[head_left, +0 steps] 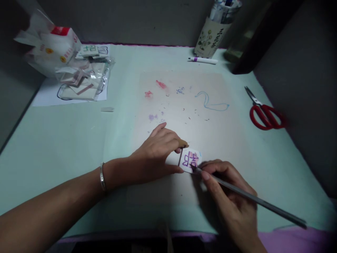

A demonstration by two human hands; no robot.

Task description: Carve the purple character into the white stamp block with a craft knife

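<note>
A small white block (185, 169) with purple lettering and a dark line near its left end lies on a pale sheet. My left hand (160, 149) grips this block from the left, thumb at the near edge and fingers at the far edge. A tan wrap covers one of its fingertips. In my right hand (231, 196) is a long, slim grey pen-like tool (252, 197) with a dark pointed tip. That tip meets the lettered face of the block; whether it is a blade or a nib I cannot make out.
Red-handled scissors (265, 114) lie at the right. A white marker (204, 60) rests by a labelled pen holder (214, 37) at the back. Wrapped white blocks (79, 92) and a plastic-covered carton (59, 44) stand back left. Crumbs and ink marks dot the pale sheet (168, 79).
</note>
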